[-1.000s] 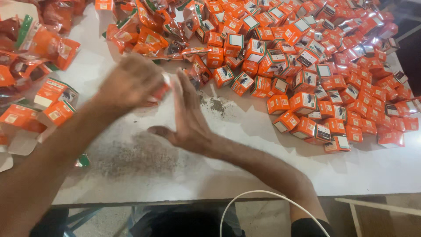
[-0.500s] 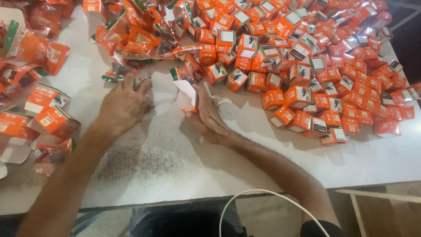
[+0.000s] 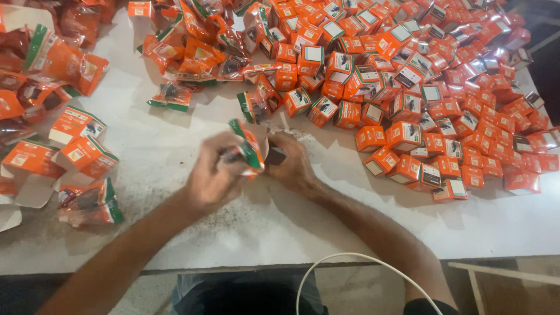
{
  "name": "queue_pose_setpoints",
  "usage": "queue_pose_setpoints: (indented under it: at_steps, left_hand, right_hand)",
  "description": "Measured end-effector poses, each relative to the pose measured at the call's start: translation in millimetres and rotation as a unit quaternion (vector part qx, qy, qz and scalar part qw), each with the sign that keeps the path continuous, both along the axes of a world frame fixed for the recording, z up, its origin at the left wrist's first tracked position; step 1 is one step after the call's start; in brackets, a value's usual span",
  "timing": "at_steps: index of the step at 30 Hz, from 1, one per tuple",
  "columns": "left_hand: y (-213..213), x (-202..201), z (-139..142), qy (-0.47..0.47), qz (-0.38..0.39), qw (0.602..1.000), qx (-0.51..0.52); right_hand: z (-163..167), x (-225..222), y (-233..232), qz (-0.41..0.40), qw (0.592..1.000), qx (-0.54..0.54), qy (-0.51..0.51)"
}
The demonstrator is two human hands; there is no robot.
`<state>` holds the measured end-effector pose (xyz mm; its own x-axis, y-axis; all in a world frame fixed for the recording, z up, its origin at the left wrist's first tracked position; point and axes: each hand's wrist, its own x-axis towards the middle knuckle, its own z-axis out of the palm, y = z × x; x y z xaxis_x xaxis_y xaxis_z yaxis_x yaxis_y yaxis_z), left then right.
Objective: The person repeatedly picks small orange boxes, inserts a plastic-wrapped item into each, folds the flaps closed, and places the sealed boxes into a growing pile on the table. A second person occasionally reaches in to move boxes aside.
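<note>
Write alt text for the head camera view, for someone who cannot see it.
Two bare hands meet over a white table: the left hand grips an orange and green plastic packet, the right hand holds a small dark part. A heap of small orange boxes fills the upper right.

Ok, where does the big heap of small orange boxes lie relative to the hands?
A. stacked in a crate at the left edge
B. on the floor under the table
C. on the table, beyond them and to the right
C: the orange boxes spread over the white table beyond and right of the hands.
</note>
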<state>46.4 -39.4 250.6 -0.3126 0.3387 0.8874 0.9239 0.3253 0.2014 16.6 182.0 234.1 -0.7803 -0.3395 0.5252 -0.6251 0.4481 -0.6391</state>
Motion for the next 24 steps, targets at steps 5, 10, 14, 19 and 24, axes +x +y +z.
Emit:
queue_pose_setpoints:
  at_steps: [5,10,14,19,24]
  left_hand:
    - [21,-23,-16,0.003,0.039,0.992,-0.121]
    - [34,-25,-18,-0.049,0.131,0.984,-0.114]
    - [37,-25,-8,-0.089,0.183,0.968,-0.147]
    - [37,-24,2,-0.156,0.221,0.961,-0.062]
    - [34,-41,-2,-0.446,0.144,0.874,0.126]
  right_hand:
    - [-9,-5,9,0.02,1.0,0.001,-0.011]
    - [-7,-11,16,0.003,0.998,-0.021,-0.06]
    - [5,-16,12,0.015,1.0,0.004,-0.018]
    - [18,-15,-2,0.009,0.999,0.04,0.03]
    - [11,-12,-5,0.023,0.999,0.038,-0.014]
